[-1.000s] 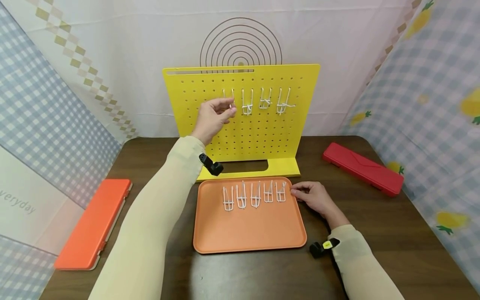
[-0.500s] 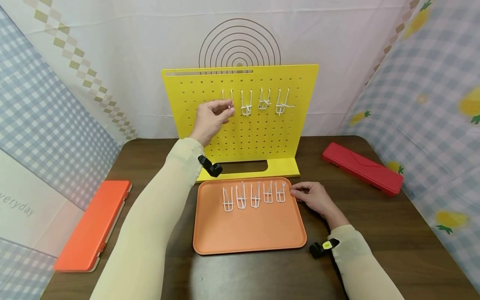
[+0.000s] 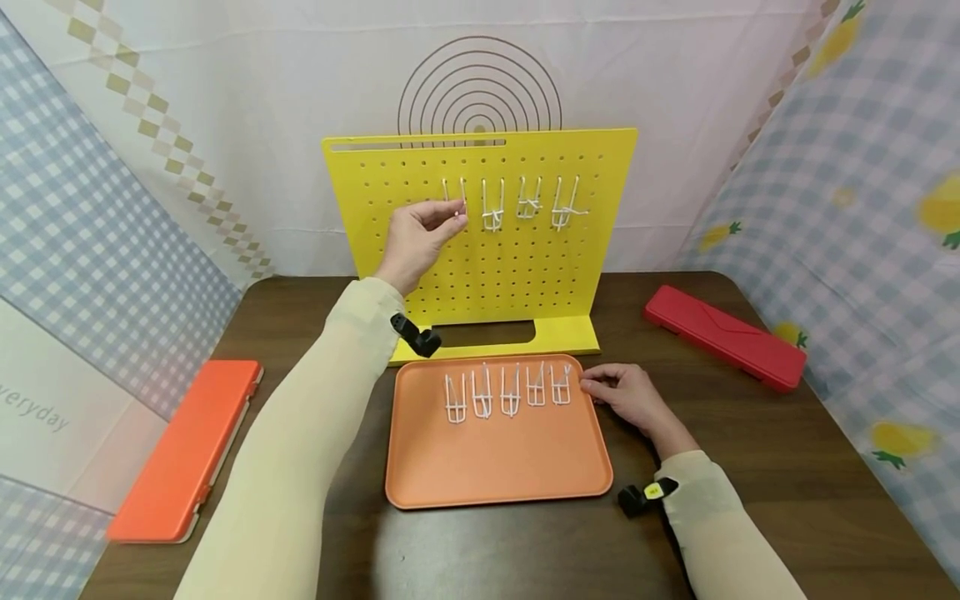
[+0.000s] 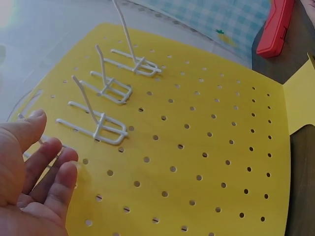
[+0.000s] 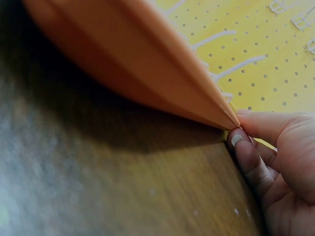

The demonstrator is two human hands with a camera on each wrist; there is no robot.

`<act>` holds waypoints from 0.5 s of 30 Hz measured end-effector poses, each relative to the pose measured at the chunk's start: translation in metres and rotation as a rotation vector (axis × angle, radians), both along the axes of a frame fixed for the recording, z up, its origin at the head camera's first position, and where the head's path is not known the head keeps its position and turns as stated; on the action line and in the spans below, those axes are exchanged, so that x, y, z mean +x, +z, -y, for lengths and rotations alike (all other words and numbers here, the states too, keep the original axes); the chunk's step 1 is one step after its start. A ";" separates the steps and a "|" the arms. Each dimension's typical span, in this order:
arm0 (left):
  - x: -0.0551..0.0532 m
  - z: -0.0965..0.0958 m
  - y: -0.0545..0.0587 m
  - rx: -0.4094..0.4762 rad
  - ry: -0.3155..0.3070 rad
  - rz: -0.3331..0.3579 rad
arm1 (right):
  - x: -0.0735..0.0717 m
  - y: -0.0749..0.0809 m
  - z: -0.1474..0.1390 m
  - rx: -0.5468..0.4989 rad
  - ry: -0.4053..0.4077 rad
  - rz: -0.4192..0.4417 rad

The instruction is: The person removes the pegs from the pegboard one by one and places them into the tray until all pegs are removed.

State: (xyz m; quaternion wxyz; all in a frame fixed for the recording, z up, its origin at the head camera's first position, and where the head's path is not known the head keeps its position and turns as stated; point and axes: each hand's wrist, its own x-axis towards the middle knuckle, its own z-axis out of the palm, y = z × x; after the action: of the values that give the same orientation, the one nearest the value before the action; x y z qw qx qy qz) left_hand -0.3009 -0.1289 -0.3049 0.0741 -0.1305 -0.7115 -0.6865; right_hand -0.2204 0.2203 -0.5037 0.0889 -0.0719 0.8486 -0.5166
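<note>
On the upright yellow pegboard [image 3: 487, 275], three white wire hooks hang in a row, among them a double-prong hook [image 3: 492, 218] nearest my left hand [image 3: 412, 242]. That hand is at one more white pegboard hook [image 3: 462, 188] to their left, its thumb and fingertips pinching the front of it. My fingers cover most of this hook in both the head and left wrist views. Below the board lies an orange tray [image 3: 495, 467], with several similar hooks [image 3: 512, 398] lined up along its far half. My right hand [image 3: 630, 396] pinches the tray's right rim between thumb and fingers.
A red case [image 3: 723, 333] lies on the dark wooden table [image 3: 480, 550] at the right. At the left edge is an orange-red case [image 3: 187, 450]. Patterned cloth [image 3: 300, 100] surrounds the table at the back and both sides.
My left hand and wrist have shifted very slightly left and down, the fingers staying at the same hook. The right hand and tray have kept their places.
</note>
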 end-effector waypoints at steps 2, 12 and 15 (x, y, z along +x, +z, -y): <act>0.001 0.003 0.001 -0.002 0.004 -0.008 | 0.000 0.000 0.000 0.002 0.001 0.004; 0.019 0.025 0.010 0.026 0.044 -0.113 | 0.001 0.002 0.000 0.021 -0.002 0.004; 0.030 0.032 0.011 0.007 0.053 -0.137 | 0.002 0.003 0.000 0.025 0.000 0.007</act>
State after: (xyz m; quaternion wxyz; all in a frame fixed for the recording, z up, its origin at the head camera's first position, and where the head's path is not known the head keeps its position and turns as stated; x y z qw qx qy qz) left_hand -0.2711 -0.1606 -0.2936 0.1412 -0.1581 -0.7056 -0.6762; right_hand -0.2183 0.2205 -0.5008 0.0926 -0.0689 0.8548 -0.5060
